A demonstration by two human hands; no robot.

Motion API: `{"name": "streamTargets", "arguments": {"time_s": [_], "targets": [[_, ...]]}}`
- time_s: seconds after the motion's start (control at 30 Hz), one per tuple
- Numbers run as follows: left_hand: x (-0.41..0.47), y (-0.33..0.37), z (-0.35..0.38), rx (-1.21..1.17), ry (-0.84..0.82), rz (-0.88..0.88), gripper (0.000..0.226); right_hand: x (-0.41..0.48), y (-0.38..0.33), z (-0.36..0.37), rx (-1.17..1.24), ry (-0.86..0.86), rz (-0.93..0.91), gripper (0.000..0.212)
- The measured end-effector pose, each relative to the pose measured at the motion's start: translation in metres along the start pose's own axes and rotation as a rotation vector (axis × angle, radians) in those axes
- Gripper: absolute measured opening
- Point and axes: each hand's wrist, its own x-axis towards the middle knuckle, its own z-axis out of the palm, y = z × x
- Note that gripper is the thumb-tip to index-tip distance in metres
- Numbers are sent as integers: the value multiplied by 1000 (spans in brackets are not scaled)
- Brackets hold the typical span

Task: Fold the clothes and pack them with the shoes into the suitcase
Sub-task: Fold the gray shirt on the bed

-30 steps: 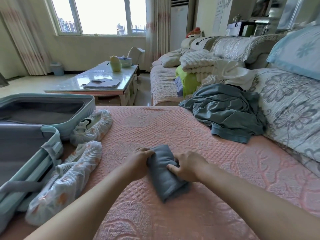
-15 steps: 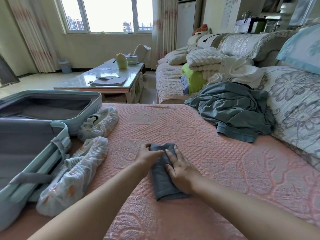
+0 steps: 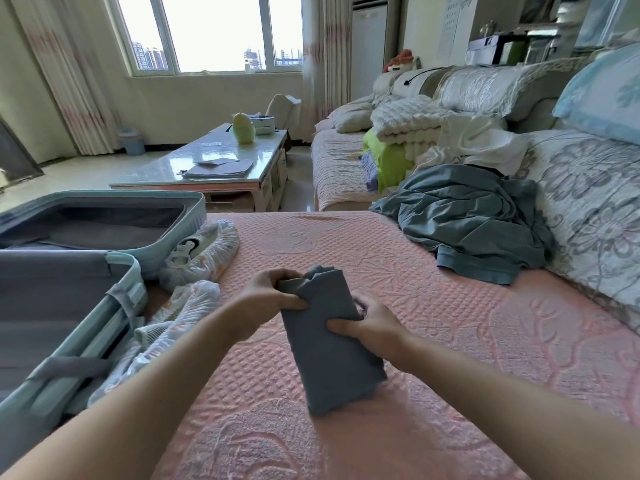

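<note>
Suitcase (image 3: 190, 226), pale green with a grey lining, lies open in two halves at the left edge of a pink quilted bed cover (image 3: 450, 323); both halves show lining and straps, and nothing packed can be made out in them. Crumpled teal garment (image 3: 467, 220) lies unfolded at the far right of the cover, against a floral cushion, well apart from both hands. Two shoes in thin printed covers lie just beside the suitcase: the far shoe (image 3: 204, 251) touches the far half, and the near shoe (image 3: 166, 323) lies along the near half's edge. Folded grey garment (image 3: 329, 358), a narrow oblong, sits at the centre of the cover between the hands, its near end resting on the cover; whether the far end is lifted clear cannot be told. Left hand (image 3: 266, 299) grips the garment's far left corner, fingers curled round bunched cloth. Right hand (image 3: 370, 323) pinches the right edge about midway along, thumb on top, fingers curled behind. A glass-topped table (image 3: 207, 161) stands beyond, carrying papers.
</note>
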Motion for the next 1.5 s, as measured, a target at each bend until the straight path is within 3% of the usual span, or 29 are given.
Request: {"name": "streamTargets", "arguments": {"time_s": [0.07,0.2,0.33,0.47,0.53,0.63,0.73,0.8,0.9,0.97,1.1,1.2,1.37,1.5], "targets": [[-7,2,-13,86,26,64,39,-1,-13,6,-75,9,-85,38],[-16,6,-26,211,93,242,53,-1,-34,9,-422,96,-319,43],[-31,15,-29,465,26,335,70,-4,-36,6,-848,262,-751,42],[-32,18,-22,333,4,252,54,-3,-7,8,-1205,291,-1070,23],[-33,18,-10,475,11,233,43,-6,11,13,-1362,217,-1126,16],[-35,6,12,916,-100,226,43,-16,29,23,-1448,178,-1078,21],[-35,-12,33,968,-299,160,53,-24,32,22,-1381,84,-927,41],[-34,-22,38,988,-348,142,56,-28,32,17,-1304,40,-822,51],[-41,-33,40,1146,-373,199,74,-34,29,7,-1220,6,-559,77],[-50,-44,45,1200,-375,231,91,-36,24,1,-1292,-85,-356,96],[-55,-71,58,1312,-263,293,111,-33,17,-3,-1415,-217,-241,103],[-53,-67,58,1323,-232,357,88,-29,16,-3,-1436,-237,-254,100],[-50,-36,40,1419,-251,377,54,-31,1,-6,-1293,-186,-396,61],[-63,2,-8,1233,-294,314,32,-33,-27,15,-1165,-173,-503,49]]}}
